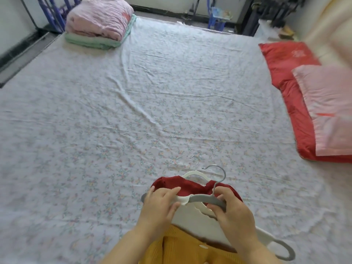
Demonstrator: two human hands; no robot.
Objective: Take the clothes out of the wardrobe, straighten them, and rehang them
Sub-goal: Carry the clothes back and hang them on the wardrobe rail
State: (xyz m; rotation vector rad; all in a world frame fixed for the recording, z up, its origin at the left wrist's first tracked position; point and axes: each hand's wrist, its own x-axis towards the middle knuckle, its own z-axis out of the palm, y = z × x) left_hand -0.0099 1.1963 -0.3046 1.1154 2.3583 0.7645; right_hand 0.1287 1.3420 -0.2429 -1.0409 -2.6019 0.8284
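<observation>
Above the flowered bedsheet (133, 111), the left hand (160, 202) and right hand (230, 208) both grip a grey hanger (205, 199) — the red knitted garment (190, 187) just behind looks soft, light, floppy; better hold the stiff hanger arms.

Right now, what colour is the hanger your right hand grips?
The flat hanger is grey; best in head view.

Nothing legible anywhere: pale marks on the red satin quilt (282, 69) and print on the colourful packet (222, 13) atop the blue plastic stool (214, 24) too blurred to read.
</observation>
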